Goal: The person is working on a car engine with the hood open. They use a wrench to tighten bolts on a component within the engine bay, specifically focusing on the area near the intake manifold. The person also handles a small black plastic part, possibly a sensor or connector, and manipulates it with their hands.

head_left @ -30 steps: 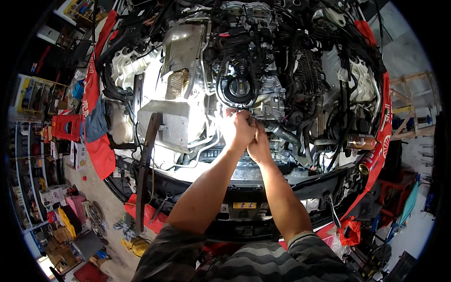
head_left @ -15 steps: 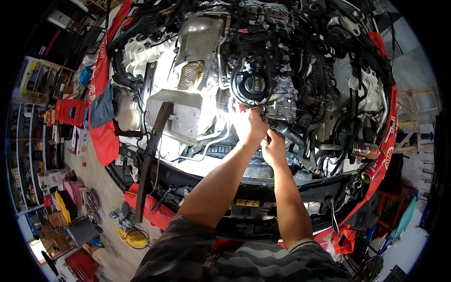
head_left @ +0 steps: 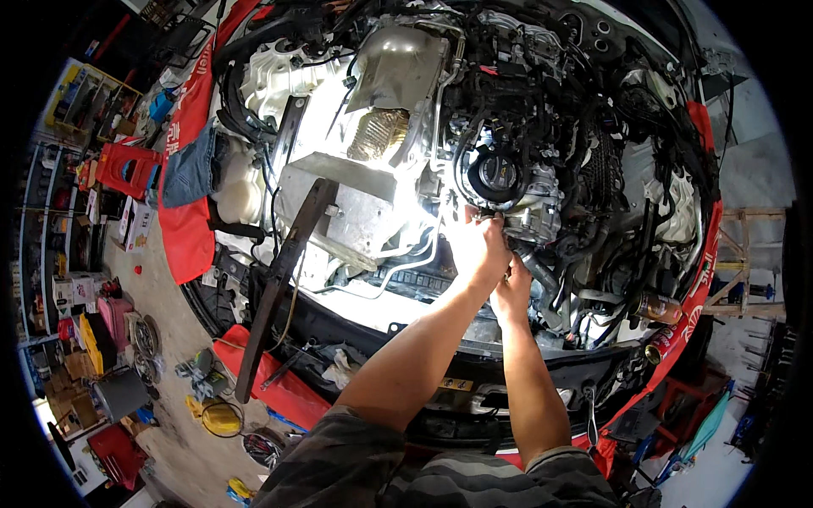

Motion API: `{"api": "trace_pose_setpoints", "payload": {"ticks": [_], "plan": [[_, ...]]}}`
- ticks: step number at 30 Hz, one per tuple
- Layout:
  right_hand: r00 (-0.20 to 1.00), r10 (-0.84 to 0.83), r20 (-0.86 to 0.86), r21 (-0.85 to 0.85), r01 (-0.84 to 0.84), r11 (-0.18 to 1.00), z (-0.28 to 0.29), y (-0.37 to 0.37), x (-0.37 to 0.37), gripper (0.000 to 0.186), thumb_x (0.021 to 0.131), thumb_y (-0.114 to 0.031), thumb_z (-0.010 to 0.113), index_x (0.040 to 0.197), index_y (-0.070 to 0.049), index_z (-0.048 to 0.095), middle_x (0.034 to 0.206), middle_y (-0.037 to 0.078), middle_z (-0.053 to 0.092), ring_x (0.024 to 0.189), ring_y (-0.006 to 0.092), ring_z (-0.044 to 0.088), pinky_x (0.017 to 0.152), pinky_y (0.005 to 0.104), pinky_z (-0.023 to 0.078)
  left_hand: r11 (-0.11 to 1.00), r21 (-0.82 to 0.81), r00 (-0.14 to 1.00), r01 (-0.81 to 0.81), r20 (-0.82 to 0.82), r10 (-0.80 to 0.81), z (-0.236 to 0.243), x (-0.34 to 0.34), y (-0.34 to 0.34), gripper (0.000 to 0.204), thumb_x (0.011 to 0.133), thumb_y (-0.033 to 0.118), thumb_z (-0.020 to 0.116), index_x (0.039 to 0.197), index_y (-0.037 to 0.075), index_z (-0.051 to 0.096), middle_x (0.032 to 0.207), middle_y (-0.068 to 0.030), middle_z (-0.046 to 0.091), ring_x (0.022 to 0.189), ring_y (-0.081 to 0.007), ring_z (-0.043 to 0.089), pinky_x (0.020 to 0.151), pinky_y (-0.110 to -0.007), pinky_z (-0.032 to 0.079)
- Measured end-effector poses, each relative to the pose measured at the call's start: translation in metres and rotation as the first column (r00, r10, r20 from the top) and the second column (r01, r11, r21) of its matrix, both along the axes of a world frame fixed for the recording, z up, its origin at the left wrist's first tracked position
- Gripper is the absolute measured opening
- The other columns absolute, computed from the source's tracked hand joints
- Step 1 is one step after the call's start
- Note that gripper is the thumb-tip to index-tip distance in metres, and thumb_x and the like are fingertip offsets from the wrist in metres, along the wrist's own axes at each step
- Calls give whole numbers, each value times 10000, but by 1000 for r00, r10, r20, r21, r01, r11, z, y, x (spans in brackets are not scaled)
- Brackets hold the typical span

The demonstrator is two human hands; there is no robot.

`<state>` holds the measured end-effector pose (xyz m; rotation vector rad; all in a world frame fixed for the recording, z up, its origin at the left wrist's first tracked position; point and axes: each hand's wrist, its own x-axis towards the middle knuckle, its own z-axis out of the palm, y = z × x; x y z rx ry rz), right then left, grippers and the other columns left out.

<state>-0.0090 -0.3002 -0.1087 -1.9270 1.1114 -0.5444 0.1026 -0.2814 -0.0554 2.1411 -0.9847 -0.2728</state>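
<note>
Both my arms reach over the front of an open car engine bay. My left hand (head_left: 478, 247) is closed with its fingers curled at the front of the engine (head_left: 535, 212), just below a round black part (head_left: 497, 175). Its fingertips are partly hidden in the glare and among the engine parts. Right below it, my right hand (head_left: 511, 290) is closed too, close against the left wrist and beside a black hose (head_left: 539, 267). What either hand grips, if anything, is hidden.
A dark bar (head_left: 288, 288) slants across the front left, by a bent metal plate (head_left: 334, 199). Red fender covers (head_left: 186, 245) line the bay. Two cans, one brown (head_left: 656, 306), one red (head_left: 665, 345), lie at the right edge. Shelves (head_left: 38, 245) stand far left.
The view has shifted, so the engine bay sits farther right in the picture. Both hands stay closed at the same spot below the round black part.
</note>
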Motion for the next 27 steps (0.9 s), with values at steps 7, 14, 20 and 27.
{"api": "trace_pose_setpoints", "payload": {"ticks": [7, 14, 20, 27], "plan": [[956, -196, 220, 397, 96, 913, 12, 13, 14, 325, 812, 3, 511, 1132, 10, 567, 1032, 146, 625, 891, 172, 576, 807, 292, 442, 1000, 26, 990, 9, 143, -13, 8, 6, 11, 322, 672, 127, 627, 987, 81, 673, 847, -92, 664, 1004, -259, 523, 818, -365, 440], [892, -297, 341, 503, 94, 859, -3, 11, 13, 268, 806, 16, 506, 1060, 20, 594, 957, 100, 643, 863, 132, 557, 786, 277, 437, 1000, 27, 1000, -8, 12, 8, 23, 3, 7, 320, 583, 34, 605, 900, 31, 649, 842, -98, 651, 956, -300, 520, 818, -375, 419], [896, -281, 343, 497, 81, 864, 6, 14, 17, 268, 810, 10, 525, 1070, 13, 591, 987, 69, 620, 895, 121, 541, 802, 268, 424, 1000, 12, 1000, 12, 4, -12, 19, 7, 8, 329, 580, 31, 604, 906, 28, 648, 877, -88, 649, 981, -296, 505, 804, -381, 430], [798, -369, 477, 527, 76, 846, -8, 18, 19, 342, 820, -53, 587, 1157, -4, 553, 1034, 69, 598, 925, 126, 535, 809, 269, 425, 997, 44, 995, 63, 70, -66, 19, 5, 7, 415, 605, 110, 668, 1020, 86, 667, 922, -59, 662, 1008, -244, 517, 804, -332, 463]]}}
